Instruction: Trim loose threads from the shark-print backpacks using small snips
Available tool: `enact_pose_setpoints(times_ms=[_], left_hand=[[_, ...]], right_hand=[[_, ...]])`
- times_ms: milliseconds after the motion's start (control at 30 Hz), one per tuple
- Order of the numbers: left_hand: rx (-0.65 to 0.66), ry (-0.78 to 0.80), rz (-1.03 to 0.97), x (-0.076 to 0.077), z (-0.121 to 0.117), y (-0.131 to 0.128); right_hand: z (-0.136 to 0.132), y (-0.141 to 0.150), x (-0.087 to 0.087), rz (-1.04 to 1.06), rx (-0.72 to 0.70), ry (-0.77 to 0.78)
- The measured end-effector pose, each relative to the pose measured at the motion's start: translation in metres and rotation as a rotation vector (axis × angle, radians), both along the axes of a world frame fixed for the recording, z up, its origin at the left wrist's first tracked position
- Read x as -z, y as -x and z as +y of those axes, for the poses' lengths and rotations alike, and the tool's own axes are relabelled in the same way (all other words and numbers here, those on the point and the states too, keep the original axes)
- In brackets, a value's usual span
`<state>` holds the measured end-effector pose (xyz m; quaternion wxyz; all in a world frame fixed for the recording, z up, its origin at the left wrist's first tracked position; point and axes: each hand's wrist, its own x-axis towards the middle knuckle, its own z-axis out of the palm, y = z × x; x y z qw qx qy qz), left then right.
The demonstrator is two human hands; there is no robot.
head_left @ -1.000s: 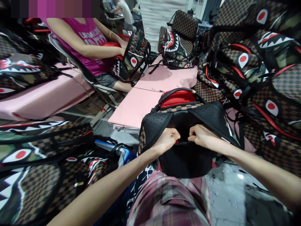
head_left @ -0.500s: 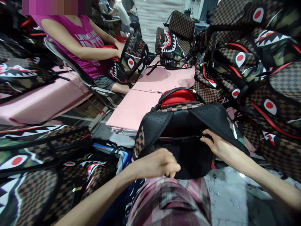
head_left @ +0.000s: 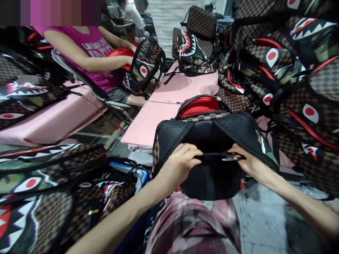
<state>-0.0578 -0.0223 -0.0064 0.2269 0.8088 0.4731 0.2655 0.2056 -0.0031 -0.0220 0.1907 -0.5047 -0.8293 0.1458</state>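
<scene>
An open backpack (head_left: pixel 212 180) with black lining rests at the near end of the pink table, over my lap. Its back panel hangs down towards me, and a red-lined pocket (head_left: pixel 201 107) gapes at its far side. My left hand (head_left: pixel 182 158) is closed in a pinch on the black edge at the mouth of the backpack. Across from it, my right hand (head_left: pixel 247 160) is closed around small, shiny thread snips (head_left: pixel 229 158), whose blades point left along that same edge. The snips' handles are partly hidden by the fingers.
Checkered backpacks with shark faces (head_left: pixel 272 58) are piled on the right, and more (head_left: pixel 50 208) lie at the lower left. Across the pink table (head_left: pixel 140 123) a seated person (head_left: pixel 90 53) handles another backpack (head_left: pixel 144 67). A thin tool (head_left: pixel 174 102) lies on the table.
My left hand has risen from below the opening and now pinches the black edge. In my right hand the snips have turned and show more plainly. The view has shifted slightly.
</scene>
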Motion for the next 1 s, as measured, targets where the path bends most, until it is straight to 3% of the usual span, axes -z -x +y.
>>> enact_pose_setpoints(times_ms=[67,167,267,400,533,667,833,1000], left_hand=[[-0.061,0.03,-0.037,0.001,0.01,-0.009],[-0.053,0.238,0.077,0.002,0.03,-0.025],[-0.008,0.338,0.223,-0.002,0.046,-0.035],[0.075,0.352,0.18,-0.007,0.059,-0.035],[-0.029,0.382,0.169,0.0,0.075,-0.033],[-0.12,0.5,0.084,0.008,0.091,-0.03],[-0.076,0.565,-0.052,0.02,0.096,-0.024],[-0.092,0.587,-0.078,0.023,0.098,-0.021]], right_hand=[[-0.002,-0.005,0.011,0.116,-0.06,-0.003],[-0.002,-0.009,0.02,0.224,-0.048,-0.074],[0.006,-0.009,0.016,0.204,-0.051,-0.071],[0.023,-0.008,0.005,0.186,-0.032,-0.035],[0.035,-0.002,0.012,0.265,0.05,-0.03],[0.034,0.007,0.027,0.276,0.148,-0.226],[0.032,0.016,0.038,0.239,0.077,-0.395],[0.028,0.038,0.029,0.153,-0.07,-0.447]])
